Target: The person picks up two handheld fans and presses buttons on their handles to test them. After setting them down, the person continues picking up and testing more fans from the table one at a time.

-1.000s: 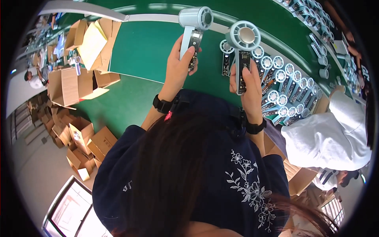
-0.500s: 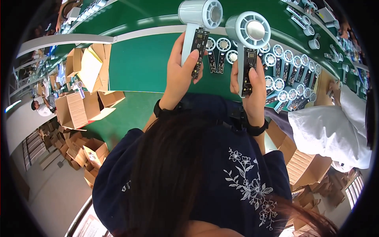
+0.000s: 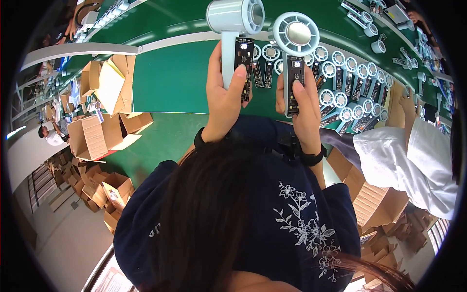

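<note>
Each of my hands holds a pale blue handheld fan upright by its handle above the green table. My left hand is closed round the left fan, whose head is turned to the right. Its thumb presses on the black circuit board exposed along the handle. My right hand grips the right fan, whose round grille faces me, with the thumb on its board. A small display glows on each board. The far fingers of both hands are partly hidden behind the handles.
Several more fans with bare boards lie in rows on the green table to the right. Beside them is a co-worker in a white shirt. Open cardboard boxes stand at the left. A pale rail crosses behind.
Both hands and fans have shifted slightly left. The left fan's head is turned further right. The displays on both boards look brighter. The co-worker's arm at right has moved.
</note>
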{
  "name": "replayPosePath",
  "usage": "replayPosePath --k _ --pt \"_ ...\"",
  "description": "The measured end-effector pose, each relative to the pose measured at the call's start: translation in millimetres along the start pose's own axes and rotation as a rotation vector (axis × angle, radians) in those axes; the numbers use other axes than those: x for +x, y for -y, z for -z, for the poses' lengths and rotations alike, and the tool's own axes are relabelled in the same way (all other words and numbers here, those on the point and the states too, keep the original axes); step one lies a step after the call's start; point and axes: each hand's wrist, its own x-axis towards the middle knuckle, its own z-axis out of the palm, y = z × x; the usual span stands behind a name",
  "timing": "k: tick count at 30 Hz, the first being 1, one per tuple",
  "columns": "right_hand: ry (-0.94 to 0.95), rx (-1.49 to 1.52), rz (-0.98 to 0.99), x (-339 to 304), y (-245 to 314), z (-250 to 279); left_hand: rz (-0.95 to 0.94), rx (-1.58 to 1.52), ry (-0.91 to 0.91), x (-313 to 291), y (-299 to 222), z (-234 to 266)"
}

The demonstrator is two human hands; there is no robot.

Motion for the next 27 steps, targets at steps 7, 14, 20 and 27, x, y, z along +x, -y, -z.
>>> replayPosePath --k 7,14,20,27 --pt "0.013 -0.026 0.024 2.1 2.0 -3.8 0.076 -0.089 -0.032 -2.4 -2.1 5.0" --pt "0.023 -0.05 -0.001 3.4 0.7 -7.4 0.05 -0.076 -0.039 -3.6 -3.9 7.2" --pt "0.041 -0.088 -0.021 4.5 1.9 -14.3 0.008 0.03 -0.04 -5.6 -3.4 11.7" --pt "0.089 0.012 -0.076 5.1 -6.1 -13.7 0.016 -0.066 -0.085 -7.7 -0.7 16.7"
